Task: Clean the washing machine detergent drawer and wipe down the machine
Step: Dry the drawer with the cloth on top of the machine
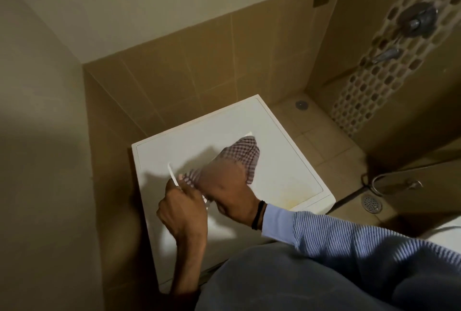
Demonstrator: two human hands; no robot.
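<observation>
In the head view, the only 1 here, the white washing machine fills the lower middle of the frame, pushed into a corner of tan tiled wall. A white detergent drawer is held over its lid, left of centre, so the lid serves as a work surface. The left hand has its fingers curled round the drawer's near end, apparently to steady it against the rubbing. The right hand, slightly blurred, is bunched on a checked cloth, fingers closed into the fabric; the cloth trails toward the upper right across the drawer, which suggests the wiping of the drawer is under way. How much of the drawer is clean cannot be told, since hand and cloth cover most of it. A yellowish stain on the lid near the right wrist suggests the machine itself is not yet wiped. A floor drain sits at lower right.
</observation>
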